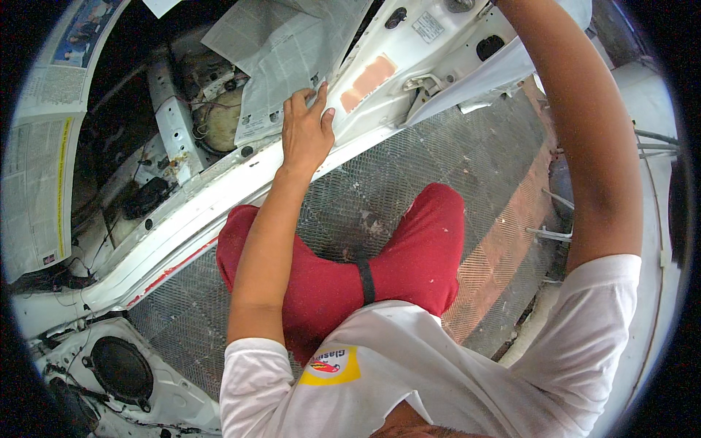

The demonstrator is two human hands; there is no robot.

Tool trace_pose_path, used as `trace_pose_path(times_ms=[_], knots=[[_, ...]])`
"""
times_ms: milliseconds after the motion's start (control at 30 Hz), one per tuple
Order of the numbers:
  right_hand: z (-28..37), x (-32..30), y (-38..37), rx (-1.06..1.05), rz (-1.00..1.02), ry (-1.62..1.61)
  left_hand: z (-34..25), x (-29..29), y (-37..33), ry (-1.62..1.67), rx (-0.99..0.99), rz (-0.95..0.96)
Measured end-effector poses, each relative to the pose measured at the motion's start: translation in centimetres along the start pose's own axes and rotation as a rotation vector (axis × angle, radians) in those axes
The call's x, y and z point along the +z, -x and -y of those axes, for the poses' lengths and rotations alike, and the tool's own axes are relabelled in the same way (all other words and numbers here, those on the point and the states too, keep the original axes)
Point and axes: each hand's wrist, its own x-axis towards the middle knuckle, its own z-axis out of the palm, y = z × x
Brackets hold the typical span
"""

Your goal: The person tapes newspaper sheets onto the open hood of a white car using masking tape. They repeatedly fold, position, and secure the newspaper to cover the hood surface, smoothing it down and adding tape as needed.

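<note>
My left hand rests at the edge of a grey newspaper sheet, where it meets the white painted car body frame. Its fingers are stretched out and apart, pressing lightly near the paper's edge. Right of these fingers, a pinkish-beige patch shows on the white pillar. My right arm reaches up past the top edge of the picture, so the right hand is out of sight. A loose white sheet runs along the pillar below that arm.
Inside the stripped car are wires and a white metal bracket. More newspaper hangs at the left. A door panel with a round black speaker stands at lower left. Grey and orange grating covers the floor; a white body panel is at right.
</note>
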Motion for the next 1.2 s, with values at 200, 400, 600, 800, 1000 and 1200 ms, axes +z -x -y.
trace_pose_path(times_ms=[200, 400, 600, 800, 1000, 1200], knots=[[0.5, -1.6, 0.4, 0.115, 0.131, -0.003, -0.2, 0.6, -0.5, 0.281, -0.171, 0.06], [0.4, -2.2, -0.2, 0.112, 0.154, -0.03, -0.2, -0.3, -1.0, 0.248, -0.132, 0.117], [-0.6, -1.6, -0.4, 0.057, 0.167, -0.012, 0.1, -0.3, -0.7, 0.265, -0.103, 0.113], [-1.6, -0.7, -0.4, 0.026, 0.151, -0.019, 0.1, -0.3, -0.8, 0.172, -0.099, 0.153], [-2.5, -0.6, -0.6, -0.051, 0.135, -0.016, -1.2, -0.6, -0.8, 0.119, -0.13, 0.145], [-3.2, -0.9, 0.2, -0.157, 0.017, -0.106, -3.3, 0.7, -0.4, 0.021, -0.128, 0.014]])
